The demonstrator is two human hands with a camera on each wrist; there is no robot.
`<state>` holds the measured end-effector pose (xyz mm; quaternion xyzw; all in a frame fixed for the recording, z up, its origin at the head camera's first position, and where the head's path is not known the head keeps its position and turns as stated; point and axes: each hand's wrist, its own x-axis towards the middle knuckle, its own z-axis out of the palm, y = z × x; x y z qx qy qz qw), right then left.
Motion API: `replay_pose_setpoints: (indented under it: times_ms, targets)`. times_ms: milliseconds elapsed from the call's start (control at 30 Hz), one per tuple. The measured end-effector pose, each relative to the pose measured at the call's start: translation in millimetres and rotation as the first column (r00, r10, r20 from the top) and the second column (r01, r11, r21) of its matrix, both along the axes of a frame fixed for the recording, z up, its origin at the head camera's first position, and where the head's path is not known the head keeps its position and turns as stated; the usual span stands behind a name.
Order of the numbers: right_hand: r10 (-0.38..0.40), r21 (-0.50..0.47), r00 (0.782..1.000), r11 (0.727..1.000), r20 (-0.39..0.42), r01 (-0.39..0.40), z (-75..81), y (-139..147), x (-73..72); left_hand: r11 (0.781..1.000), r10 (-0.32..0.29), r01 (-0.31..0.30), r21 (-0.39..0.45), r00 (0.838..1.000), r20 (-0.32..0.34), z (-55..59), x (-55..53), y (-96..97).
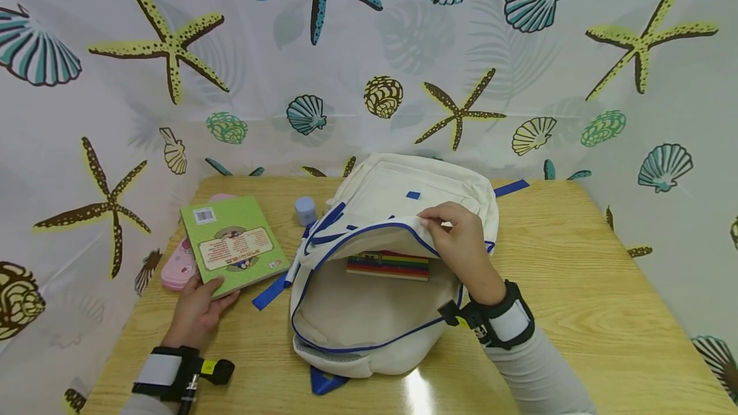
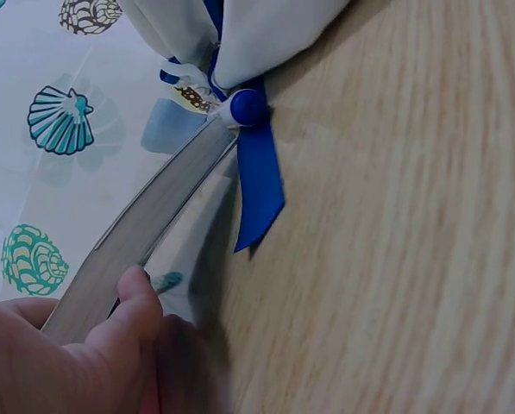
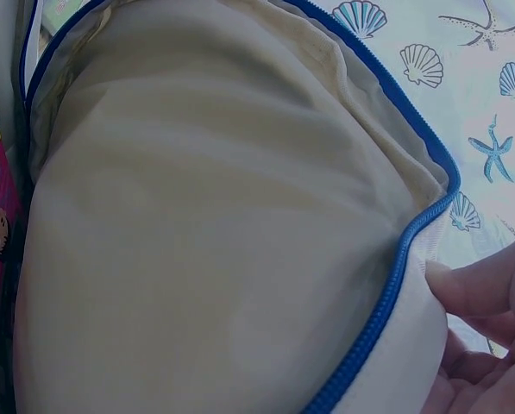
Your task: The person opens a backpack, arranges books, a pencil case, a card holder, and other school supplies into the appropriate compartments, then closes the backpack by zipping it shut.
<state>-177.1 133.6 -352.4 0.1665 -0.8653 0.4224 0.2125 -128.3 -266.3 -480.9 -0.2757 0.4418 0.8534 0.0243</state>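
A white backpack (image 1: 369, 357) with blue zipper trim lies on the table, its main pocket gaping toward me. My right hand (image 1: 461, 242) pinches the upper edge of that opening; in the right wrist view thumb and fingers grip the white fabric beside the blue zipper (image 3: 395, 285). Inside the pocket lies a book with rainbow stripes (image 1: 389, 266). On the left, my left hand (image 1: 198, 309) holds a green book (image 1: 233, 242) by its near edge, thumb on the cover. The left wrist view shows its page edges (image 2: 158, 203) between thumb and fingers.
A pink case (image 1: 177, 268) lies partly under the green book. Behind the bag's left side stands a small light-blue cylinder (image 1: 305, 210), and a white-and-blue marker (image 1: 293, 271) lies against the bag. Blue straps (image 1: 270, 293) stick out. A patterned cloth (image 1: 346, 63) hangs behind the table.
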Motion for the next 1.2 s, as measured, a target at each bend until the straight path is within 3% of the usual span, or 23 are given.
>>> replay_pose_setpoints:
  times_ms: [367,667,933,1200]
  targets:
    - [-0.015,0.009,1.000,1.000,-0.007,0.015,-0.9,-1.5,-0.9,0.981,-0.171,0.176,0.081,0.983,-0.064,12.9,28.5,-25.0]
    - [-0.011,-0.011,1.000,1.000,-0.026,0.010,-2.4,-1.4,-2.5,0.963,-0.256,0.256,0.088,0.967,-0.010,23.2,48.1,-37.9]
    - [-0.014,-0.022,1.000,1.000,-0.020,0.014,-1.5,-0.1,-3.3,0.924,-0.378,0.373,0.081,0.924,0.058,38.5,54.0,-37.5]
    - [-0.011,-0.032,0.999,0.999,-0.039,0.010,-3.4,2.0,-4.1,0.873,-0.487,0.487,0.027,0.870,0.071,35.5,68.9,-41.2]
